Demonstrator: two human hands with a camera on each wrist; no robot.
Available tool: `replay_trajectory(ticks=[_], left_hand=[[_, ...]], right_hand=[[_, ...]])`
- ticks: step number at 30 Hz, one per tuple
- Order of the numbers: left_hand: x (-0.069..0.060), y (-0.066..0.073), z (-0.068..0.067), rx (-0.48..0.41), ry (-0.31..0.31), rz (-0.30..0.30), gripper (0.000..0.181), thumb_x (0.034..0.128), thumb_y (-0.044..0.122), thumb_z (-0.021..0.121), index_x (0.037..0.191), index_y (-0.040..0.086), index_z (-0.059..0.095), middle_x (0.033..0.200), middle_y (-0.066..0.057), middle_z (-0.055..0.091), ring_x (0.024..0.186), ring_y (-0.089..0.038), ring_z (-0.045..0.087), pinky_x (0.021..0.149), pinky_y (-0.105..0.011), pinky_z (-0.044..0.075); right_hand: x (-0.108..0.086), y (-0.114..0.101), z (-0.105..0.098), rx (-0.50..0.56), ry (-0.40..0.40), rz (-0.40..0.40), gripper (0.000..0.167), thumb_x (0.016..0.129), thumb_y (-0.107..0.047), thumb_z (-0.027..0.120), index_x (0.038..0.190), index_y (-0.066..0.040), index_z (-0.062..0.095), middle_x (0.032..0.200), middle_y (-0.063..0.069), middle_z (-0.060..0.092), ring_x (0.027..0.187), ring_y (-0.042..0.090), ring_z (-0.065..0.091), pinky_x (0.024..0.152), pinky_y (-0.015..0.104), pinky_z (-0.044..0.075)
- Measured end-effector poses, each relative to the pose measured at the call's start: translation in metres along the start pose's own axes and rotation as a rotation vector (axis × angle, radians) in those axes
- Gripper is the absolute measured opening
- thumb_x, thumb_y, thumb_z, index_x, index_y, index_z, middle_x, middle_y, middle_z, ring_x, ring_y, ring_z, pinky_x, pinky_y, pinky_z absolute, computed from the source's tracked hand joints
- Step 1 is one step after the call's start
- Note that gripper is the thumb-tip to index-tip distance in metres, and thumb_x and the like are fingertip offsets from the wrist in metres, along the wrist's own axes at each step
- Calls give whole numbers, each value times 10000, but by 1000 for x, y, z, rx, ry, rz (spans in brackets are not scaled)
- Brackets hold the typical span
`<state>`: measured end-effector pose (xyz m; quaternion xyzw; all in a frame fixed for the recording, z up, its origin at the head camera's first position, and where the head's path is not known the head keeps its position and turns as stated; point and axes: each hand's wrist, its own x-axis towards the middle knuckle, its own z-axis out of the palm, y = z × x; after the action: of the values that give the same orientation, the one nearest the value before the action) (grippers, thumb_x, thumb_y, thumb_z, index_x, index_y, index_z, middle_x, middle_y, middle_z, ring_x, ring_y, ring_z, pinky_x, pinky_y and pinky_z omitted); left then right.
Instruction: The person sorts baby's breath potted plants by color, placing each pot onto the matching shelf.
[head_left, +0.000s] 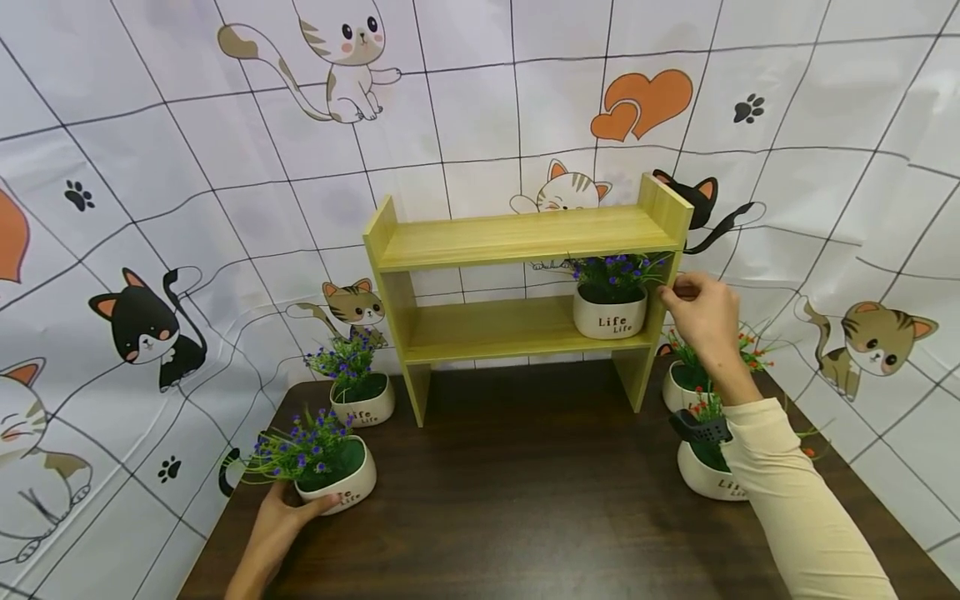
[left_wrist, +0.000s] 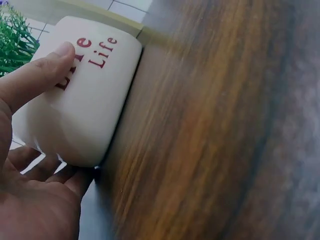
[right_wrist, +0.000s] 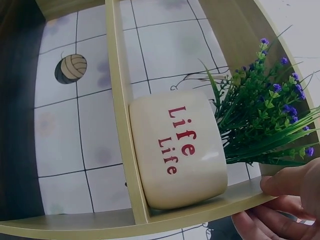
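Note:
On the left of the table, my left hand [head_left: 281, 521] holds a white flowerpot of purple artificial flowers [head_left: 348, 487]. The left wrist view has the thumb [left_wrist: 47, 70] across the pot's "Life" lettering and the other fingers at its side and base. My right hand [head_left: 705, 312] grips the right side panel of a light wooden shelf [head_left: 480, 329], thumb inside and fingers outside in the right wrist view. A second purple-flowered pot [head_left: 610, 315] sits on the shelf's middle board, close to that panel; its white side [right_wrist: 177, 150] reads "Life Life".
Behind the left hand stands another purple-flowered pot [head_left: 363, 400], beside the shelf's left leg. Two pots with orange-red flowers, a rear one [head_left: 675, 387] and a front one [head_left: 705, 479], stand under the right arm. A cat-patterned wall sheet [head_left: 480, 108] backs the dark table [head_left: 525, 492].

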<state>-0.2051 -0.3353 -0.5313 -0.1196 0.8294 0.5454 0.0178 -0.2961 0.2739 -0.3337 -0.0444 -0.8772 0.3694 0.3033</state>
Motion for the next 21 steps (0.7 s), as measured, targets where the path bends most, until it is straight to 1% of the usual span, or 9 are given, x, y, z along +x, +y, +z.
replay_trajectory(ticks=[2,5,9,11,13,15,17,21], left_hand=[[3,0,1,-19,-1,16,1082,871,276,912,1655,-8,223,1626,-289,434,1390,-228,523,885,-72,483],[5,0,3,-43,-12,29,1096,869,252,914,1656,-11,199,1642,-289,403,1442,-294,481,889,-69,481],[6,-1,4,-44,-8,26,1090,873,280,911,1644,-26,205,1624,-305,420,1453,-351,472,877,-87,493],[5,-1,5,-29,5,20,1079,867,306,915,1629,-40,234,1596,-321,454,1434,-368,499,866,-102,505],[4,0,6,-18,8,19,1095,863,324,918,1630,-59,237,1596,-336,449,1438,-391,507,866,-108,504],[2,1,7,-3,10,9,1134,850,355,925,1641,-60,227,1617,-333,427,1470,-405,485,870,-98,485],[1,2,7,10,8,1,1166,840,387,929,1652,-53,217,1641,-321,401,1498,-415,462,899,-113,482],[0,7,8,37,16,-7,1185,831,432,927,1656,-46,223,1649,-311,390,1512,-437,446,986,-219,511]], right_hand=[[1,0,0,1,7,-8,342,1046,-236,675,1177,73,746,1141,311,759,1029,460,744,881,580,576],[2,0,-1,1,11,-11,337,1042,-230,681,1170,73,748,1134,309,762,1019,458,750,871,576,579],[1,0,0,-4,13,-12,328,1043,-226,684,1162,72,750,1128,311,762,1006,464,750,854,572,578],[1,0,0,-6,13,-14,328,1045,-227,681,1162,72,749,1127,313,761,1004,466,747,852,574,577],[1,0,0,-9,11,-16,334,1046,-230,677,1166,74,747,1130,314,760,1006,466,746,856,578,575],[1,-1,-1,-17,0,-16,348,1049,-241,669,1179,73,743,1141,313,758,1016,466,743,868,585,573],[2,-1,-2,-20,-12,-14,357,1052,-246,663,1191,74,740,1151,315,755,1025,471,738,880,594,571],[1,-1,-3,-27,-31,-7,366,1054,-243,655,1209,80,730,1166,323,748,1041,484,730,882,604,570]])
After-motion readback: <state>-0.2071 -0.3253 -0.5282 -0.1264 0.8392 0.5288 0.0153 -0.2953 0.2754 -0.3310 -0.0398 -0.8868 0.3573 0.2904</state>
